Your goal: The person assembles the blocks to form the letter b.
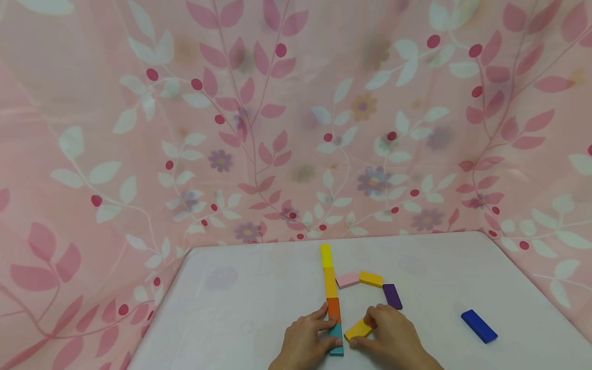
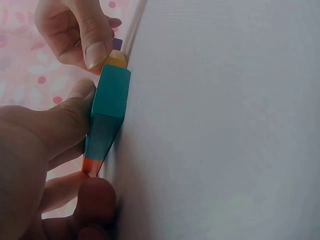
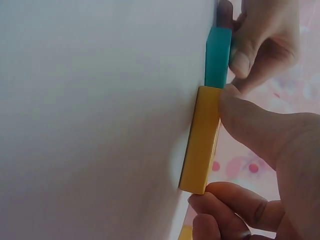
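Note:
A straight row of flat blocks runs up the table: bright yellow (image 1: 326, 256), yellow-orange (image 1: 330, 282), orange (image 1: 333, 307) and teal (image 1: 336, 331) at the near end. My left hand (image 1: 302, 339) rests on this row, its thumb on top of the teal block and a finger at the orange one. To the right, my right hand (image 1: 393, 334) pinches a yellow block (image 3: 201, 140) by its two ends, between thumb and fingers. This block lies at a slant, one end close beside the teal block.
A pink block (image 1: 348, 280), another yellow block (image 1: 371, 279) and a purple block (image 1: 392, 296) curve rightward from the row. Farther right lies a blue block (image 1: 479, 326). The white tabletop (image 1: 222, 308) meets a pink floral cloth (image 1: 296, 128) behind.

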A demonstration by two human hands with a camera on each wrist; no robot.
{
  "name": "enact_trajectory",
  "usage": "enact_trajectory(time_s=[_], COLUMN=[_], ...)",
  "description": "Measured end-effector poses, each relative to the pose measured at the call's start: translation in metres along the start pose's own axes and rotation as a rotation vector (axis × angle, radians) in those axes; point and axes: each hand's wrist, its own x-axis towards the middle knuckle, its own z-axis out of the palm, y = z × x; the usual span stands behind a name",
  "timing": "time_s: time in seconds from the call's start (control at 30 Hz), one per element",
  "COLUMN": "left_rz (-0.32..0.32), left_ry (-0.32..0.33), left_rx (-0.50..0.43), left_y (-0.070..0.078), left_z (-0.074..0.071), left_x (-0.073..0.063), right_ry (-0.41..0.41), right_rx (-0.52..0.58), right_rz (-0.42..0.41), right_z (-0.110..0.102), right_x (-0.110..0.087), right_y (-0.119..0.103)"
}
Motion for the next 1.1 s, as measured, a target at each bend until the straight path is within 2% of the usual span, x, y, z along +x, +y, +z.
enact_trajectory(time_s=[0.13,0.4,0.67,1.0,1.1], left_rz=[0.003,0.008,0.016,0.012,0.018], left_ry=[0.007,0.018,0.028,0.031,0.030], left_rx=[0.010,0.012,0.022,0.009,0.012], left_y=[-0.0001,0.0004,0.0010,0.0002,-0.0002], left_z=[0.0006,-0.0004,-0.0004,0.0007,0.0009], left_x=[-0.0006,-0.0009,-0.0018,-0.0017,-0.0016], right_ry=[0.002,0.021,0.038,-0.022,-0.070], right_rx=[-0.019,-0.052,-0.019,0.031,0.059], right_rz=[-0.029,-0.032,-0.042,-0.008,0.008], right_z=[0.0020,0.0023,0.0026,0.0030,0.0020], right_x=[-0.0017,-0.0030,-0.0055,-0.0044,-0.0014], right_y=[-0.0030,-0.0045,-0.0005,0.0006,0.0031])
